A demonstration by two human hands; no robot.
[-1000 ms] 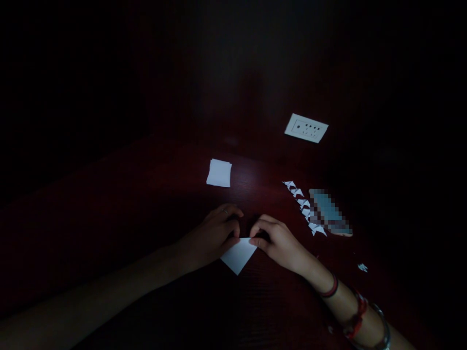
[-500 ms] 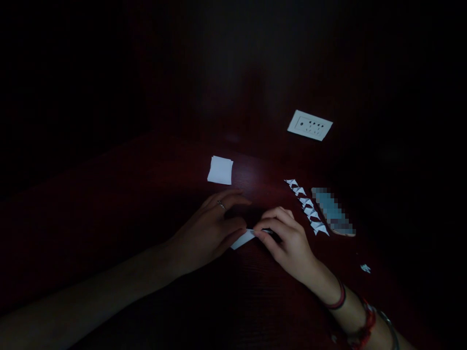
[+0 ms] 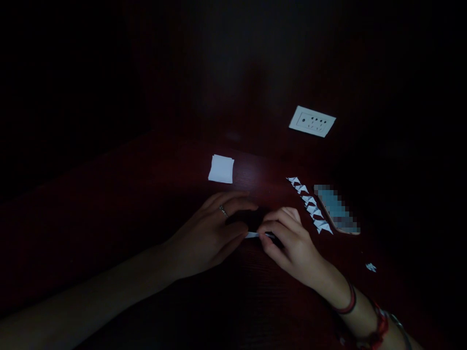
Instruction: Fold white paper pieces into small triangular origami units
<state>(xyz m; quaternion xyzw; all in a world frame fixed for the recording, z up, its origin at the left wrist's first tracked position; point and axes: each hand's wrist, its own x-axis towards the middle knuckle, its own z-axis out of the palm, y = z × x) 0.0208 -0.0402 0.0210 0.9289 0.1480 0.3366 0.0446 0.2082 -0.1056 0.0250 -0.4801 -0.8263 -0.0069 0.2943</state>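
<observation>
Your left hand (image 3: pixel 209 236), wearing one ring (image 3: pixel 223 211), pinches one end of one folded paper (image 3: pixel 252 235); beyond those fingertips lies one stack (image 3: pixel 221 169), sheets uncountable. The paper spans the gap to your right hand (image 3: pixel 292 243), its thumb and forefinger closed on it. Right of those fingers: about five shapes (image 3: pixel 313 210), one socket (image 3: pixel 313 121) farther off, one phone (image 3: pixel 334 206), screen pixelated past reading, then scraps (image 3: pixel 371 267).

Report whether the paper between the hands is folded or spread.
Folded, apparently: the paper shows only a narrow strip between the left hand and right hand; exact folds unclear.
</observation>
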